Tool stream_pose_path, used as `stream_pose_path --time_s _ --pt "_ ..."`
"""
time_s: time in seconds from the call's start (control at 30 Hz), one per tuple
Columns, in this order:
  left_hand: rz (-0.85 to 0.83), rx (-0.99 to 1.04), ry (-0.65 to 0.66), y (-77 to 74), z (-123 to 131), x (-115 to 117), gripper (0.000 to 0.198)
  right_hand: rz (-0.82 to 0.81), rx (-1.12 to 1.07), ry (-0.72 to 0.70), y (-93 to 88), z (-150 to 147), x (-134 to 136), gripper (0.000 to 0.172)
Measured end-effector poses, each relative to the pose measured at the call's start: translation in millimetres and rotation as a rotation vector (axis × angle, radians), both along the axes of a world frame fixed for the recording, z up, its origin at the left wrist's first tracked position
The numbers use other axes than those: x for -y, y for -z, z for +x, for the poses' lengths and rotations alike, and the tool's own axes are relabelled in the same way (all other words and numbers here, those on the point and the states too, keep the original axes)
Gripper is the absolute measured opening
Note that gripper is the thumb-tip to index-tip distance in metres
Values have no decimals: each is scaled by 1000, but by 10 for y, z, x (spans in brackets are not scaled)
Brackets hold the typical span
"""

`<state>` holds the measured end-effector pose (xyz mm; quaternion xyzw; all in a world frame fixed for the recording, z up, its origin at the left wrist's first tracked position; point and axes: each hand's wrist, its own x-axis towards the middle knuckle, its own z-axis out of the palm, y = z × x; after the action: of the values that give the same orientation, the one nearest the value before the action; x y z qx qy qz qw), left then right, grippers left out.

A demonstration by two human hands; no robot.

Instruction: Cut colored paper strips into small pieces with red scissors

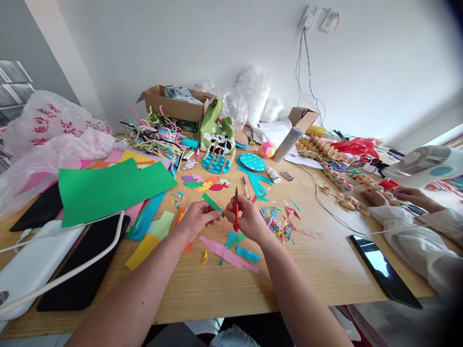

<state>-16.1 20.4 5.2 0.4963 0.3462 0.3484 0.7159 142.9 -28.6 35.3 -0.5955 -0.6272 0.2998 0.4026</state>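
My left hand (195,219) pinches a narrow green paper strip (211,201) that slants up and to the left above the wooden table (325,270). My right hand (248,218) grips small red-handled scissors (236,212), blades pointing up, right beside the strip's near end. Both hands meet over the table's middle. Below them lie a pink paper strip (226,253) and teal scraps (248,254).
A big green sheet (108,188) tops a coloured paper stack at left, beside a black tablet (83,265) and white pouch (32,265). Paper crafts, pipe cleaners (155,132) and a cardboard box (173,103) sit behind. Another person's hands (394,195) work at right near a phone (385,270).
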Motion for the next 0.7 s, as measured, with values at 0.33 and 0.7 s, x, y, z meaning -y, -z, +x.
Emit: stream_pose_path --time_s 0.33,0.7 --pt "-49 26 78 29 18 41 19 -84 -316 -81 92 95 29 28" --pt "-98 144 -19 27 -2 40 15 -55 -234 -57 34 83 71 33"
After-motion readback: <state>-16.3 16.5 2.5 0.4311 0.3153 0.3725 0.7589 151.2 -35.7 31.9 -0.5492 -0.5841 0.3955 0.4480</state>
